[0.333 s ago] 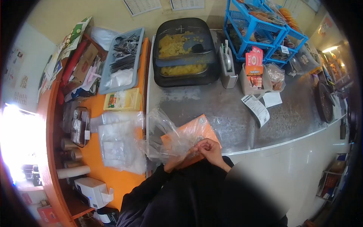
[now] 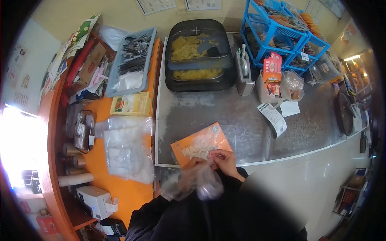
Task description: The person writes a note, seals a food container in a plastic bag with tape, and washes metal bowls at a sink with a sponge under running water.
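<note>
A clear plastic bag (image 2: pixel 210 185) hangs bunched between my hands, close to my body. My right hand (image 2: pixel 225 161) pinches its gathered top with thumb and fingertips. My left hand (image 2: pixel 189 176) is closed on the bag from the other side, partly veiled by the thin plastic and slightly blurred. Just beyond my fingers, a flat orange printed box or sheet (image 2: pixel 219 138) lies at the counter's near edge. The bag's contents, if any, are too blurred to make out.
The grey metal counter (image 2: pixel 249 136) bears a black tray (image 2: pixel 172 80) of yellow food, a tape dispenser (image 2: pixel 246 86), a leaflet holder (image 2: pixel 266 93) and a curled receipt (image 2: pixel 273 119). Plastic bags (image 2: pixel 124 148) and a cutlery tray (image 2: pixel 110 90) lie left. Blue racks (image 2: pixel 277 30) stand behind.
The plastic bag, spread over the orange item before, has swung down toward my body and gathered. My left hand has moved up and shows more. My right hand stays nearly in place.
</note>
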A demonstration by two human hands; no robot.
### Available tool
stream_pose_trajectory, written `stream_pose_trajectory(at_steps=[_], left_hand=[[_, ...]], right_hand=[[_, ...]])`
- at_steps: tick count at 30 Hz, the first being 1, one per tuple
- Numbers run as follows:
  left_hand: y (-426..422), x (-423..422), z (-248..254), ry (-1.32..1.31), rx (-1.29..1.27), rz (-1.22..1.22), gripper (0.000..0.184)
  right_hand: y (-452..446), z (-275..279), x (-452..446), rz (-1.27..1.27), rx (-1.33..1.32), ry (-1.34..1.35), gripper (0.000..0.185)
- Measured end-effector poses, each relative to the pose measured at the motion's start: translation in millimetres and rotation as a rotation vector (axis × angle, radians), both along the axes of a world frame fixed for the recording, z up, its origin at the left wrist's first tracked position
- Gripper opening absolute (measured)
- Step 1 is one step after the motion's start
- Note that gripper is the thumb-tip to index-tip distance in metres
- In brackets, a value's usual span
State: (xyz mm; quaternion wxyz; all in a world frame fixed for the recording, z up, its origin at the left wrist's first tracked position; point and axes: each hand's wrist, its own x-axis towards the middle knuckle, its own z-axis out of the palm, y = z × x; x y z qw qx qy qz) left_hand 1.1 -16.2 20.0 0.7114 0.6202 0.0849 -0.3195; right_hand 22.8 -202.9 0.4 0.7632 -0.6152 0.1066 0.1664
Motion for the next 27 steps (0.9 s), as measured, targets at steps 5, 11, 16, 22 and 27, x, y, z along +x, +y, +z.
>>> stream_pose_trajectory(at_steps=[5,11,16,22,27], left_hand=[[9.2,4.9,4.5,-1.22,0.55,-0.297,0.034],[6.9,-5.5,-3.4,-0.818,0.196,-0.132,0.031],[-2.0,0.7,-1.1,-0.721,0.253,0.066,0.024],[-33.2,-6.9,0.2,-0.283,0.118,0.591,0.017],[-32.7,-10.2,3.5,-0.74,0.561,0.426,0.022]], right_hand=[[6.0,11.9,5.3,0.01,-0.094,0.019,0.024],[16.7,18.4,-16.8,-0.056,0.049,-0.012,0.046],[22.0,17.5,-23.7,-0.109,0.15,0.034,0.057],[23.8,0.8,-28.0,-0.095,0.01,-0.106,0.058],[26.1,4.2,-29.6,-0.147,0.056,-0.164,0.06]])
